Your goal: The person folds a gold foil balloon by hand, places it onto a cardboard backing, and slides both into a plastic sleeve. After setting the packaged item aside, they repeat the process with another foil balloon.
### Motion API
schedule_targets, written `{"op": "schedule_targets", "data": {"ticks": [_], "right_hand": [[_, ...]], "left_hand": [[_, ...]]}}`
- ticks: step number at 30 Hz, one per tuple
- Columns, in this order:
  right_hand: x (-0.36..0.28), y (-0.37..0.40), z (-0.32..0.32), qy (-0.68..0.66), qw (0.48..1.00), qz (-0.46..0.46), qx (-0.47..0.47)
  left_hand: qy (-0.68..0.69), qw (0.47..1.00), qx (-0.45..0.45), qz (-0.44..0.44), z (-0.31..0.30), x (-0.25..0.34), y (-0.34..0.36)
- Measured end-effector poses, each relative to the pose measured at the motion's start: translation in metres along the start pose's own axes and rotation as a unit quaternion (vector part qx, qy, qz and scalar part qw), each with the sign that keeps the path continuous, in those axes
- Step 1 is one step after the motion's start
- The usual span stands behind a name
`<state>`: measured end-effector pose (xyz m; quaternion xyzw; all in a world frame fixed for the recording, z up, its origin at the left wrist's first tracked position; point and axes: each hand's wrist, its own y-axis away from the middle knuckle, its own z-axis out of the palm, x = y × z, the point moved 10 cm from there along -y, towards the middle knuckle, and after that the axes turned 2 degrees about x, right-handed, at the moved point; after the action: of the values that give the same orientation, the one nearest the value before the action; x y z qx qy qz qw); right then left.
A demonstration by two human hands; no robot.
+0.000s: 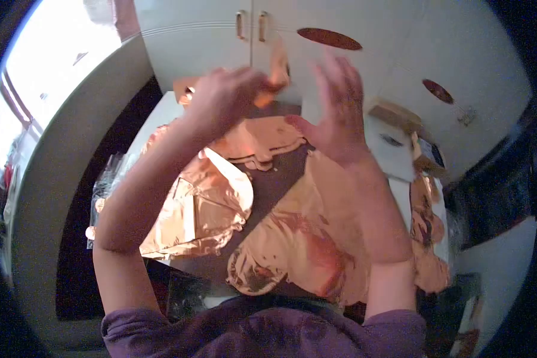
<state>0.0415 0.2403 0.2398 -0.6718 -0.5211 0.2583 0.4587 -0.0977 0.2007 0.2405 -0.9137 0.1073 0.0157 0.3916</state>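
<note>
L hand [224,101] is gripping 1 copper foil piece [275,74] above the far edge of the table [274,185]; R hand [340,113] is hovering beside it, wide open, w/ nothing in it. Approx 4 more foil sheets [292,244] are lying flat, untouched.

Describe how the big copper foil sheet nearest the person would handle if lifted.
Probably floppy: the foil sheet lies creased and wrinkled on the table. Likely light, since it looks thin. Its glossy surface may be slippery.
</note>
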Motion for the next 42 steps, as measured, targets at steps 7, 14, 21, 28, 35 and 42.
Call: {"op": "schedule_targets", "data": {"ticks": [7,14,21,28,35,42], "right_hand": [[0.044,0.070,-0.024,-0.113,0.917,0.169,-0.344],[0.122,0.107,-0.089,-0.058,0.884,0.365,-0.287],[-0.018,0.078,-0.188,0.077,0.968,0.015,-0.237],[-0.092,0.224,-0.174,0.024,0.961,0.001,-0.276],[-0.114,0.275,-0.171,0.009,0.958,-0.019,-0.285],[-0.120,0.270,-0.162,-0.002,0.964,-0.040,-0.264]], "left_hand": [[0.111,0.982,0.145,0.052,-0.029,0.121,0.060],[0.303,0.922,-0.224,0.088,0.084,0.214,0.176],[0.303,0.916,-0.256,0.050,0.112,0.212,0.192],[0.279,0.926,-0.255,0.028,0.115,0.213,0.200],[0.233,0.933,-0.274,0.016,0.102,0.208,0.197],[0.335,0.909,-0.244,-0.038,0.098,0.196,0.192]]}}
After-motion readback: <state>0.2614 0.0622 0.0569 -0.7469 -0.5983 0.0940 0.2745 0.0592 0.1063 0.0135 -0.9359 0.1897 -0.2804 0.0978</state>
